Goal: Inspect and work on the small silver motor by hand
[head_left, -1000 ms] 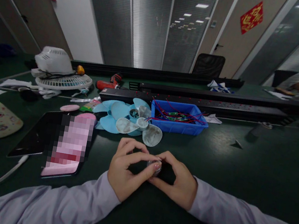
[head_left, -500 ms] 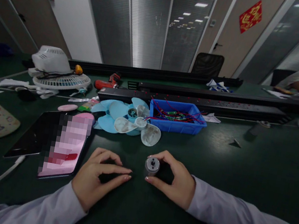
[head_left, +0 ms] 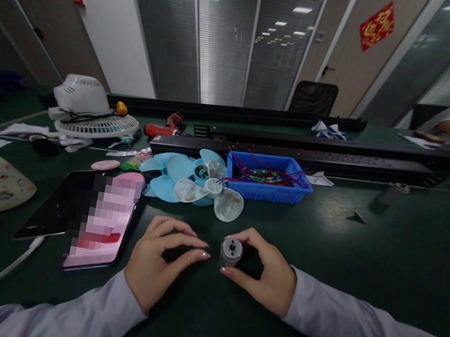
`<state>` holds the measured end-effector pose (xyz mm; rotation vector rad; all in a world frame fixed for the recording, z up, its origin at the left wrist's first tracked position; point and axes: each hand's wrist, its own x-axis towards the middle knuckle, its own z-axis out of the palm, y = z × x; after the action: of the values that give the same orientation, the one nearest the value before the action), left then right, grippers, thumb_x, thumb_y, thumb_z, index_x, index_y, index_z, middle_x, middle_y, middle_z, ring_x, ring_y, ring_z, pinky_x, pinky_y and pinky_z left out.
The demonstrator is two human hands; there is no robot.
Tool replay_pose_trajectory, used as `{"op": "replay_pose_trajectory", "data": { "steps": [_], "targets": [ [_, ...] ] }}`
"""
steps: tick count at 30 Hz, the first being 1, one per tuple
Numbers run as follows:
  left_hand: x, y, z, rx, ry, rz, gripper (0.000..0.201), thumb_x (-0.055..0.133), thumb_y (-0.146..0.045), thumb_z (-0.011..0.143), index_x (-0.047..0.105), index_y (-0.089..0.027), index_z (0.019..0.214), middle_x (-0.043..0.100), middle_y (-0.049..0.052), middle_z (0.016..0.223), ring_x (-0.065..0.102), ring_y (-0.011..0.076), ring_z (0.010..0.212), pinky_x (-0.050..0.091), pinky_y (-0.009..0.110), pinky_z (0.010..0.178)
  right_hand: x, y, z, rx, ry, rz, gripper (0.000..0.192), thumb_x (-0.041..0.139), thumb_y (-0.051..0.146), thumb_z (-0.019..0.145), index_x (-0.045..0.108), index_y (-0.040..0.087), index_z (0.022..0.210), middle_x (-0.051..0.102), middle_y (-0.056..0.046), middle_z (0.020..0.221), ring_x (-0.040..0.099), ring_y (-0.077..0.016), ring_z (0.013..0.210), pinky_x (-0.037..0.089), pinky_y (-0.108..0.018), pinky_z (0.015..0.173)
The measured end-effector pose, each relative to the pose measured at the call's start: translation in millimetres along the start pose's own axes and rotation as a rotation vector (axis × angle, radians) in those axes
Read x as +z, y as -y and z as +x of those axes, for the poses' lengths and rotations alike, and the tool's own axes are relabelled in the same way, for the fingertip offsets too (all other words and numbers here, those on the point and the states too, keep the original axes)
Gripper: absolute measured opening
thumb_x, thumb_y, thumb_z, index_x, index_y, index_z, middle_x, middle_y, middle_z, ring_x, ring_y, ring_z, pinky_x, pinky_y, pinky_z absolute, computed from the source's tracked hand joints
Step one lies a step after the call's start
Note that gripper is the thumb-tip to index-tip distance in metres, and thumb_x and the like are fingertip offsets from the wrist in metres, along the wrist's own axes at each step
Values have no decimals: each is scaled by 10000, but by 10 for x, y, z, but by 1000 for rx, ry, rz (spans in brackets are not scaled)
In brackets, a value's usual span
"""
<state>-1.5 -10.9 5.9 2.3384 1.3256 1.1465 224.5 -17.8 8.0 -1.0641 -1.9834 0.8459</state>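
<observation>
Pinching the metal cylinder (head_left: 230, 255) by its sides, right hand (head_left: 273, 276); left hand (head_left: 153, 266) loosely parted, across a narrow open gap.

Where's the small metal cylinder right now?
In the head view, the small metal cylinder is below centre, slightly right, in the right hand, with the left hand close beside it.

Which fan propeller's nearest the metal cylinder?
The grayish-white propeller, overlapping the light-blue blades; its color sets it apart, and its lower-right blade comes closest to the metal cylinder in the right hand.
</observation>
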Motion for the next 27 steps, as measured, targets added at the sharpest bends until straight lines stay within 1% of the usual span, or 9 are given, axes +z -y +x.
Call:
{"op": "replay_pose_trajectory", "data": {
  "steps": [2, 3, 4, 6, 9, 11, 17, 20, 27],
  "targets": [
    [58, -110, 75, 38, -136, -36, 67, 711, -265, 768, 733, -275, 830, 645, 25, 830, 549, 211, 866, 456, 367, 765, 3, -1, 5, -4, 2, 1, 325, 731, 209, 725, 552, 203, 995, 643, -37, 957, 613, -202, 892, 495, -363, 809],
    [94, -164, 110, 65, -185, -58, 66, 709, -241, 769, 729, -265, 827, 641, 24, 821, 544, 207, 863, 451, 363, 767, 4, -3, 6, -7, 2, 2, 321, 729, 206, 727, 551, 203, 994, 642, -35, 952, 613, -199, 885, 494, -359, 802],
    [134, -214, 140, 90, -220, -82, 69, 710, -223, 768, 725, -258, 825, 638, 22, 810, 540, 204, 858, 449, 357, 764, 4, -5, 7, -10, 3, 3, 316, 726, 205, 728, 550, 202, 991, 640, -33, 946, 611, -196, 875, 494, -354, 791],
    [214, -293, 187, 115, -246, -127, 76, 712, -204, 764, 722, -253, 821, 634, 19, 795, 533, 201, 853, 450, 349, 758, 5, -9, 8, -20, 3, 2, 305, 722, 206, 732, 547, 201, 982, 634, -30, 932, 608, -190, 859, 491, -344, 774],
    [298, -351, 225, 117, -226, -172, 83, 711, -203, 767, 724, -256, 830, 632, 22, 795, 523, 206, 865, 452, 352, 763, 7, -14, 7, -31, 0, -5, 295, 715, 210, 736, 541, 198, 974, 624, -26, 915, 605, -186, 847, 487, -335, 763],
    [320, -358, 235, 110, -211, -180, 89, 707, -201, 770, 725, -254, 839, 632, 26, 799, 518, 209, 871, 452, 354, 767, 8, -19, 7, -30, -4, -8, 294, 714, 214, 737, 539, 196, 972, 620, -24, 909, 603, -184, 847, 485, -332, 761],
    [319, -353, 244, 103, -164, -170, 105, 680, -197, 790, 732, -249, 864, 641, 32, 800, 514, 208, 866, 441, 354, 763, 9, -40, -1, -18, -6, -25, 295, 720, 240, 734, 533, 190, 957, 612, -27, 893, 598, -191, 841, 479, -340, 755],
    [317, -358, 236, 101, -149, -171, 110, 681, -219, 787, 735, -261, 873, 645, 30, 801, 517, 207, 860, 442, 358, 763, 10, -33, -4, -16, -10, -11, 286, 715, 227, 735, 534, 195, 954, 616, -28, 907, 600, -190, 853, 480, -339, 763],
    [290, -365, 203, 93, -116, -185, 105, 686, -218, 765, 725, -248, 857, 634, 40, 815, 518, 214, 872, 446, 364, 770, 5, 0, 3, -28, 0, 9, 272, 703, 200, 742, 542, 206, 961, 632, -17, 910, 612, -181, 852, 485, -329, 772]
  ]
}}
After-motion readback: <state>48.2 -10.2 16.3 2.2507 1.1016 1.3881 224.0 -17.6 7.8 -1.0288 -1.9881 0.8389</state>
